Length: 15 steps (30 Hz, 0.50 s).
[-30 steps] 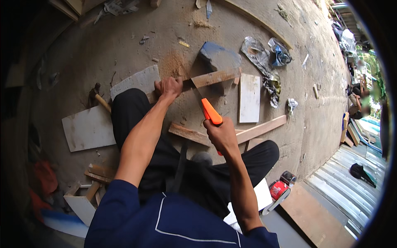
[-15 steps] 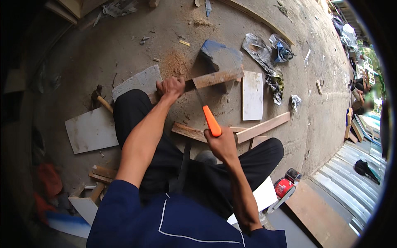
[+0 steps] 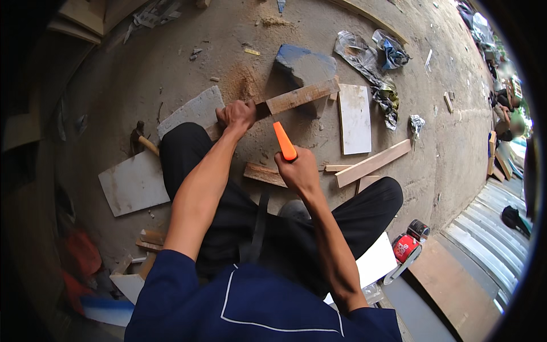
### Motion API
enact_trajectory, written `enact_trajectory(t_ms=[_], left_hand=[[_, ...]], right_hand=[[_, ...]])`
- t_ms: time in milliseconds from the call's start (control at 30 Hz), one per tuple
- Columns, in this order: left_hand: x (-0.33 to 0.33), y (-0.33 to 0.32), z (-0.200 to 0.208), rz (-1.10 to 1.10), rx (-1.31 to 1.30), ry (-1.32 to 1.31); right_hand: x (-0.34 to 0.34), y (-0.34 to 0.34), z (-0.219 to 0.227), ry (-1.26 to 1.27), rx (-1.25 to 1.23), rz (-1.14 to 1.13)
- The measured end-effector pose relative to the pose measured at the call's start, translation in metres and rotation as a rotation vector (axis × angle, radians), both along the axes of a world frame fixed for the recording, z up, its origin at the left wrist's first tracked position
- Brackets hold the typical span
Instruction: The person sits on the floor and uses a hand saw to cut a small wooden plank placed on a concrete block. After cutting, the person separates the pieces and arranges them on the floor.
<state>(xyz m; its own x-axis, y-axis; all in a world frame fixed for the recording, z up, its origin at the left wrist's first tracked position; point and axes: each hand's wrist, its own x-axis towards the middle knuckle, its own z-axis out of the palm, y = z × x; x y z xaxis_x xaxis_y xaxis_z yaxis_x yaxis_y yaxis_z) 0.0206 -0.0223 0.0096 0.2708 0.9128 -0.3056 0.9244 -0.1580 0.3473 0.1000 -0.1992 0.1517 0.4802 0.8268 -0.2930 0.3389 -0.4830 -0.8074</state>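
Note:
My left hand [image 3: 236, 117] is closed around the dark left end of a wooden board [image 3: 302, 97], pressing it down. The board's right part lies across a worn blue-and-grey block [image 3: 310, 69] on the ground. My right hand [image 3: 299, 169] grips the bright orange handle of a handsaw [image 3: 284, 142]. The handle points up toward the board, just below the spot where its dark and light parts meet. The saw's thin blade can hardly be made out here.
Sawdust [image 3: 242, 82] lies beside the block. Around my crossed legs are a hammer [image 3: 146, 139], a white panel [image 3: 355, 119], a loose wooden strip [image 3: 373, 163], crumpled plastic [image 3: 364, 60] and a red-and-black power tool [image 3: 407, 248]. Another person [image 3: 504, 111] is far off at right.
My right hand and the orange saw handle have moved up and slightly left, closer to the board. My left hand still holds the board in place. The view has shifted slightly.

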Motion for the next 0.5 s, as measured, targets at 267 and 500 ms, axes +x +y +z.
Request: enact_trajectory(t_ms=[267,500], left_hand=[[-0.007,-0.008,0.000,0.029,-0.062,0.064],[-0.005,-0.009,-0.008,0.016,-0.042,0.071]], right_hand=[[-0.004,-0.058,0.045,0.058,-0.078,0.026],[0.003,0.004,0.012,0.034,-0.049,-0.003]])
